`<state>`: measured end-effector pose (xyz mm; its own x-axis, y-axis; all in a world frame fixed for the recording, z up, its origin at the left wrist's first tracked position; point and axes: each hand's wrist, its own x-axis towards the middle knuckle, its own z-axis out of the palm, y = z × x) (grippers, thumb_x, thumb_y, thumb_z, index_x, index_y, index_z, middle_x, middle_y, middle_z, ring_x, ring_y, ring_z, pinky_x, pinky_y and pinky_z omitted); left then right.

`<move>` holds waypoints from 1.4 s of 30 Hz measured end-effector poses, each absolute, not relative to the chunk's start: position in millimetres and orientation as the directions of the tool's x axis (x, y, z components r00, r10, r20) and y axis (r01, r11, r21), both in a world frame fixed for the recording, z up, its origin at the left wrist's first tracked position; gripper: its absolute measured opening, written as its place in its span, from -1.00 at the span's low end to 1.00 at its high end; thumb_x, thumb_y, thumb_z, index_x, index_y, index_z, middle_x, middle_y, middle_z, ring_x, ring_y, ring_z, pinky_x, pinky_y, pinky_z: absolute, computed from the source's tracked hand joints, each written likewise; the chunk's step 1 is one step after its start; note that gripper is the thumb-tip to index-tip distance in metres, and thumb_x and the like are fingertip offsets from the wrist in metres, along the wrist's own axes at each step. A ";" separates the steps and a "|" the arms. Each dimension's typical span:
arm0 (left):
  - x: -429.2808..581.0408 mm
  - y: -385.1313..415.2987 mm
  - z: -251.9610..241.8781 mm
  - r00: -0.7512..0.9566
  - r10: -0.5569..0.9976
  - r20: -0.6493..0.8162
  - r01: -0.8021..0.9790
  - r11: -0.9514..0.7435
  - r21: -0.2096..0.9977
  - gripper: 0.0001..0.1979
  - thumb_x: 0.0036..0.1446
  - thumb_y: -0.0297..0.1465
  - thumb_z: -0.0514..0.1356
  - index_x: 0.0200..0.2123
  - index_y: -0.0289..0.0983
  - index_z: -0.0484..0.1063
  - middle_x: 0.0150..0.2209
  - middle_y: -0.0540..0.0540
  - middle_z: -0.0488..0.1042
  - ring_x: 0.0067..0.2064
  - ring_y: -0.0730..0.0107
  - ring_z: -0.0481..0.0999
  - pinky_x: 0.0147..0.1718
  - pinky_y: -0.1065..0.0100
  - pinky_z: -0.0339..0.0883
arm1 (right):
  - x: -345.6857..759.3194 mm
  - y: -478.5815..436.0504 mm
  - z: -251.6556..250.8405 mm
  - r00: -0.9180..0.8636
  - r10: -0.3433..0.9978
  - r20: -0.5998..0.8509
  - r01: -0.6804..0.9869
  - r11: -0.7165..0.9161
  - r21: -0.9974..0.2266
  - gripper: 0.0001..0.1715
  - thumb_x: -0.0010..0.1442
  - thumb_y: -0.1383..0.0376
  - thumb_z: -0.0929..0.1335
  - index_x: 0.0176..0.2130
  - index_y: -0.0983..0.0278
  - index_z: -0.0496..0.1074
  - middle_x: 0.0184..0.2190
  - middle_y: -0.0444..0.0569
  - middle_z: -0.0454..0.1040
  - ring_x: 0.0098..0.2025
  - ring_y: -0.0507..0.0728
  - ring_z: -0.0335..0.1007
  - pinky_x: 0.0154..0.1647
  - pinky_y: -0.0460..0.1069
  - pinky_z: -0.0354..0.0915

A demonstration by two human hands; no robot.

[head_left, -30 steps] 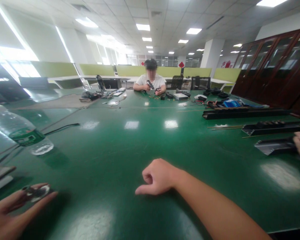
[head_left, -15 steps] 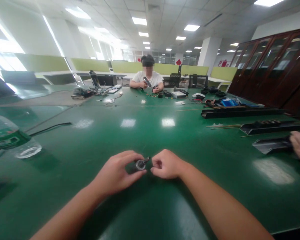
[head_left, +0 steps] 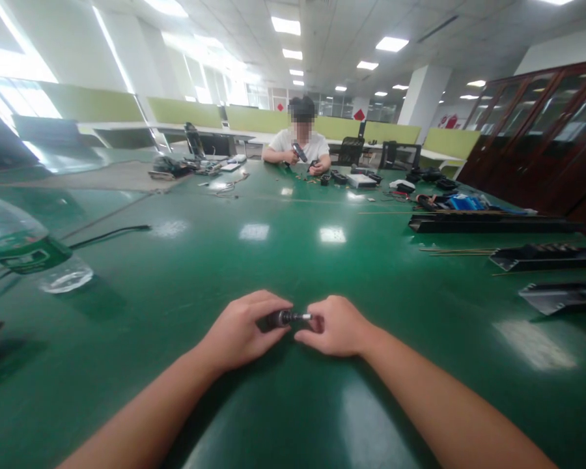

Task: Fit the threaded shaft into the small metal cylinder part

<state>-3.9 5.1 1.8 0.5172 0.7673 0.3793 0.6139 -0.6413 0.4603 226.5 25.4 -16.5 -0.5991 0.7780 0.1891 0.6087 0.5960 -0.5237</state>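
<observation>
Cylinder [head_left: 278, 318] between left fingers [head_left: 268, 305], tip [head_left: 306, 316] — pale — toward right fingers [head_left: 307, 337]

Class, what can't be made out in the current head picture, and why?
Head view throughout:
Left end of the dark part: hidden by the left hand.
Inside of the right hand: hidden by its own curl.
Top of the bottle: cut off by the left edge.
Pieces before the co-worker: too small.
</observation>
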 end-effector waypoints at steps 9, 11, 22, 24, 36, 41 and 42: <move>-1.1 2.2 -4.0 0.581 0.746 0.327 0.536 -0.652 0.537 -0.66 0.26 -0.28 0.23 0.08 -0.15 0.44 -0.08 -0.07 0.52 -0.09 0.37 0.51 -0.08 0.37 0.38 | 229.1 25.1 -19.6 -0.659 0.739 0.140 0.592 0.625 -0.509 -0.57 0.15 0.05 0.42 -0.56 0.27 0.38 -0.60 -0.17 0.42 -0.54 -0.01 0.26 -0.45 -0.09 0.03; 1.1 1.8 -5.8 0.599 0.739 0.309 0.525 -0.654 0.546 -0.66 0.25 -0.27 0.24 0.09 -0.14 0.44 -0.09 -0.06 0.51 -0.09 0.38 0.50 -0.09 0.38 0.37 | 230.8 24.1 -19.0 -0.652 0.744 0.143 0.611 0.628 -0.482 -0.58 0.15 0.04 0.42 -0.54 0.26 0.39 -0.57 -0.15 0.45 -0.51 0.00 0.27 -0.46 -0.09 0.01; 5.5 0.9 -6.6 0.617 0.738 0.272 0.518 -0.642 0.566 -0.68 0.24 -0.24 0.25 0.04 -0.16 0.48 -0.13 -0.08 0.52 -0.14 0.35 0.51 -0.13 0.35 0.37 | 252.5 5.6 0.4 -0.586 0.789 -0.184 0.695 0.373 -0.615 -0.62 -0.05 0.11 0.55 -0.29 0.23 0.47 -0.47 -0.18 0.46 -0.48 0.02 0.32 -0.52 -0.12 0.09; 7.0 0.1 -6.3 0.619 0.738 0.268 0.523 -0.642 0.561 -0.67 0.23 -0.23 0.25 0.04 -0.18 0.48 -0.13 -0.09 0.53 -0.14 0.34 0.51 -0.13 0.34 0.38 | 257.3 -0.8 -5.9 -0.557 0.816 -0.156 0.654 0.314 -0.689 -0.66 0.02 0.13 0.52 -0.25 0.24 0.47 -0.47 -0.18 0.45 -0.48 0.01 0.31 -0.51 -0.12 0.12; 11.6 -6.6 -10.8 0.568 0.766 0.302 0.558 -0.628 0.543 -0.53 0.11 -0.28 0.35 0.09 -0.12 0.36 -0.03 -0.05 0.54 -0.09 0.26 0.53 -0.10 0.26 0.37 | 247.6 -6.2 -16.7 -0.496 0.860 0.122 0.529 0.411 -0.743 -0.57 -0.04 0.30 0.54 -0.13 0.21 0.47 -0.38 -0.16 0.44 -0.43 0.03 0.30 -0.43 -0.09 0.18; 15.3 -6.7 -9.3 0.559 0.782 0.276 0.564 -0.603 0.564 -0.71 0.07 -0.34 0.36 -0.13 -0.16 0.43 -0.24 0.02 0.55 -0.23 0.32 0.51 -0.25 0.34 0.32 | 245.3 -10.7 -15.9 -0.514 0.841 0.167 0.445 0.428 -0.786 -0.62 -0.01 0.38 0.50 -0.14 0.23 0.47 -0.29 -0.12 0.45 -0.39 0.03 0.35 -0.39 -0.08 0.26; 15.9 -6.8 -9.0 0.555 0.783 0.280 0.564 -0.602 0.566 -0.74 0.07 -0.36 0.36 -0.15 -0.16 0.43 -0.26 0.03 0.54 -0.24 0.32 0.51 -0.27 0.35 0.30 | 245.6 -10.9 -15.3 -0.513 0.840 0.178 0.438 0.435 -0.787 -0.63 0.00 0.39 0.49 -0.14 0.22 0.46 -0.29 -0.12 0.45 -0.39 0.03 0.35 -0.38 -0.08 0.26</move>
<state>15.9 -6.8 -9.0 0.5550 0.7833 0.2800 0.5637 -0.6017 0.5659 245.6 -10.9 -15.3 -0.5127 0.8398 0.1785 0.4384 0.4348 -0.7867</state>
